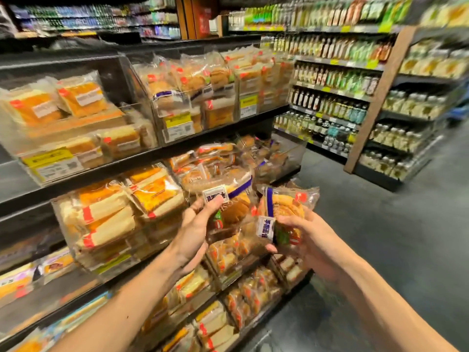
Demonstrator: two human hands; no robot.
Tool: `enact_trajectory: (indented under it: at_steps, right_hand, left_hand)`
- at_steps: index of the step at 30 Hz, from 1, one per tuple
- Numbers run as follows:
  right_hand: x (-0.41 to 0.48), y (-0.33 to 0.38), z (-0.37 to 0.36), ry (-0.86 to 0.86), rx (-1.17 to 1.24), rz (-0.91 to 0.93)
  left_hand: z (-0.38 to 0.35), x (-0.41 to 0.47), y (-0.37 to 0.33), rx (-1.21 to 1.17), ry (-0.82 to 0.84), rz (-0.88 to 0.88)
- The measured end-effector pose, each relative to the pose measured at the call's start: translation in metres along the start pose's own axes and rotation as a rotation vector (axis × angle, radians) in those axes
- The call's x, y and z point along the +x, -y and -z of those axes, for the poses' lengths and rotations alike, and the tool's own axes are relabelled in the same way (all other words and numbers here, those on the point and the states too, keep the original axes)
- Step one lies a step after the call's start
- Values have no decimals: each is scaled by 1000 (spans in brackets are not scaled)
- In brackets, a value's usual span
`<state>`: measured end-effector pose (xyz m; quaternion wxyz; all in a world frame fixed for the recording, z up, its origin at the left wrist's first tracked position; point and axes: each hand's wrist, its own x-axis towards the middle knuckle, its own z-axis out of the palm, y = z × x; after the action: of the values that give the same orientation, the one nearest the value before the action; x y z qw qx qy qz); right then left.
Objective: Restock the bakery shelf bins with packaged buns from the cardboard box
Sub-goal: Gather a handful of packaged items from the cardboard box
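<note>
Left hand [195,232]: I see it closed around one bun pack, thumb on the top face near the white label and fingers underneath, palm turned up.
Left bun pack [236,207]: clear wrapper with a round brown bun, a blue band and a white label. It is held at the mouth of the middle-shelf bin. I cannot tell whether it touches the packs behind it.
Right hand [307,240]: I see it gripping a second bun pack from the right side, with the fingers curled onto the wrapper's lower edge.
Right bun pack [286,209]: same wrapper type, tilted on edge with its label facing me. It is held in the air just beside the left bun pack, out in front of the shelf edge.
Middle-shelf bin [241,240]: clear plastic, loaded with the same brown buns behind and below both hands.
Sandwich bin [76,252]: clear plastic, just left of the middle-shelf bin, stacked with yellow and white sliced packs.
Upper bins [175,123]: one shelf up, filled with wrapped bread. Yellow price tags sit on the front walls.
Bottle shelves [335,97]: across the aisle to the right, blurred.
Floor [406,237]: dark grey, running along the aisle.
</note>
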<state>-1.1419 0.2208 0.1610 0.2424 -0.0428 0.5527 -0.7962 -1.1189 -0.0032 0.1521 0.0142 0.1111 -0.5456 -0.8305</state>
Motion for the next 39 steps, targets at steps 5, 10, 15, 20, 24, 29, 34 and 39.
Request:
enact_trajectory:
  at_steps: [5, 10, 15, 20, 24, 29, 34, 39]
  right_hand:
    - [44, 24, 51, -20, 20, -83]
    - [103, 61, 108, 61, 146, -247]
    - [159, 92, 157, 59, 160, -291]
    - [213, 118, 201, 39, 246, -298]
    - [264, 136, 229, 52, 286, -329]
    - [339, 156, 272, 148, 225, -398]
    - [421, 185, 313, 246, 64, -453]
    - [479, 214, 339, 289, -69, -491]
  left_hand:
    - [-24, 65, 15, 69, -97, 49]
    - [-61, 146, 32, 84, -43, 85]
    - [-116, 212, 46, 165, -26, 127]
    - [-162, 264, 45, 194, -5, 148]
    - [-174, 302, 46, 342, 91, 66]
    - [-185, 360, 56, 941, -55, -63]
    - [-208, 425, 66, 1157, -187, -158]
    - [-231, 483, 81, 1444, -315, -162]
